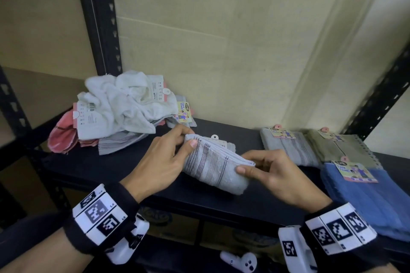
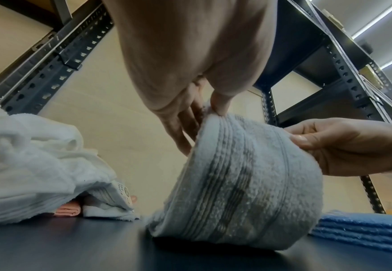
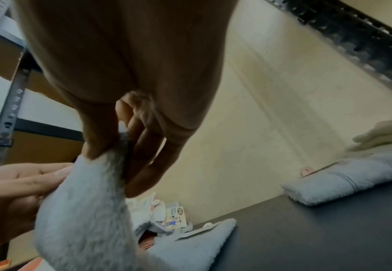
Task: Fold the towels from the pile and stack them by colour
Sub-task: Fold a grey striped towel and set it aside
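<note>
Both hands, left hand [image 1: 162, 162] and right hand [image 1: 273, 175], pinch a half-folded grey striped towel [image 1: 215, 166]; three folded towels [image 1: 286, 148] lie sorted; the pile [image 1: 117, 108] remains.

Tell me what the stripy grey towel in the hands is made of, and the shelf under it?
The grey towel looks like soft terry cloth, probably cotton: the left wrist view shows a nubbly, looped pile with flat woven stripes. The shelf looks like a hard, smooth, matte black board; whether painted metal or coated wood, I cannot tell.
</note>
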